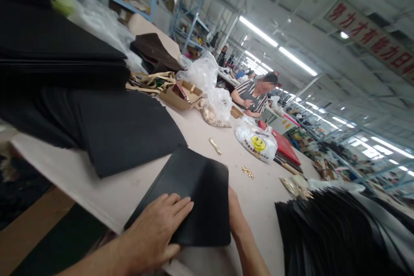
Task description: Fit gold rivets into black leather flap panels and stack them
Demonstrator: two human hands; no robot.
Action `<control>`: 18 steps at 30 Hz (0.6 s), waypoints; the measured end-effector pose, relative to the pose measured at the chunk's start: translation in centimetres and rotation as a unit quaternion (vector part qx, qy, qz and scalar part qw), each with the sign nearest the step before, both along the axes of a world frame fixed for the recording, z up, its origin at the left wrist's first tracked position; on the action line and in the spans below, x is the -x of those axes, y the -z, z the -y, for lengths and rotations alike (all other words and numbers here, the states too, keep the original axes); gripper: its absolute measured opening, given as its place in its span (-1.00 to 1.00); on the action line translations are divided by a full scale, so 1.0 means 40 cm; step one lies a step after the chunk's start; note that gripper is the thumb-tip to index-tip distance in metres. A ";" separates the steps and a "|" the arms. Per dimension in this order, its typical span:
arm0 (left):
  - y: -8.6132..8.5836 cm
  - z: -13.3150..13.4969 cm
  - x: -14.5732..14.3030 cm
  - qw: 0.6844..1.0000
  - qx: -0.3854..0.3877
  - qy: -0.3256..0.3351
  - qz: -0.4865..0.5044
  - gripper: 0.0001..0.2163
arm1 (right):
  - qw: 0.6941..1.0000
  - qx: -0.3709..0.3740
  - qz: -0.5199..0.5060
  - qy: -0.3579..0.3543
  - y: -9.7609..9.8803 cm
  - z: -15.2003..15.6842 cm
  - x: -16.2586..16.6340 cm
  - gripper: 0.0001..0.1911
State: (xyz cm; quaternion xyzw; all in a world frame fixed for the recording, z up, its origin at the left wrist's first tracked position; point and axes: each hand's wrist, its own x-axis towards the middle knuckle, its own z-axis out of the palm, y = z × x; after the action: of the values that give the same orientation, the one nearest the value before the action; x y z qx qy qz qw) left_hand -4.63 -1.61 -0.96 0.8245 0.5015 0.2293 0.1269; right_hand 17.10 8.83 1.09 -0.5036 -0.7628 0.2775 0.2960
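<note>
A black leather-like panel (200,181) with rounded corners lies in front of me at the near edge of the table. My left hand (158,220) rests flat on its lower left part, fingers stretched out and close together, the thumb by the lower edge. Against the panel's right edge is my right hand (235,211); its fingers are hidden behind the panel, so their grip does not show. Just beyond, a spread of black panels (129,125) lies on the table to the left. A small heap of gold-coloured metal pieces (247,172) sits to the right.
Tall black stacks (48,47) rise at the left, and a fanned black pile (326,233) stands at the right. Farther back on the table (207,138) are a cardboard box (181,97), a smiley-face plastic bag (257,143) and a red item (284,146). A person (255,95) works opposite.
</note>
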 end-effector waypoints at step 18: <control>0.096 -0.005 0.002 0.996 -0.082 0.007 -0.036 -0.20 | 0.887 0.012 0.409 0.213 0.056 -0.334 -0.375 -0.68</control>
State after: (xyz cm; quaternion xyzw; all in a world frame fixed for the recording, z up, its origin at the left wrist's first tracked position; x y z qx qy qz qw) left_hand -4.72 -1.40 -4.79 0.8432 0.4797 0.2388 0.0427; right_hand 32.09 22.19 -1.15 -0.7264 -0.6871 -0.0133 0.0039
